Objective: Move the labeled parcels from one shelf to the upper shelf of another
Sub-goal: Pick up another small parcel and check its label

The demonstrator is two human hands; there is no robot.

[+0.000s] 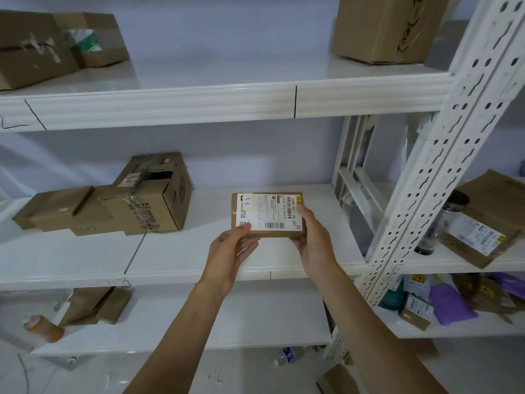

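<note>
Both hands hold one small parcel (267, 215) at the centre of the view, in front of the middle shelf (176, 275). The left hand (230, 251) closes on its lower-left corner, thumb on the label face and fingers underneath. The right hand (312, 237) wraps the right edge at 3 o'clock, fingertips reaching onto the label (270, 210). The label faces the person, with a small pale sticky note at its 10 o'clock corner.

The upper shelf (221, 102) runs across at 12 o'clock. It has a wide bare stretch between two boxes (51, 44) at 10 o'clock and a tall box (386, 27) at 1 o'clock. That gap looks like the likely target.

The main risk is in the lift. The parcel is pinched at one corner and one edge, so it could twist or slip if either hand lets go early. Raised too close to the rack, its far edge could catch the upper shelf's front lip. Set down short of that lip, it could tip back off. Drifting right would bring it against the upright post (443, 155) at 2 o'clock.
</note>
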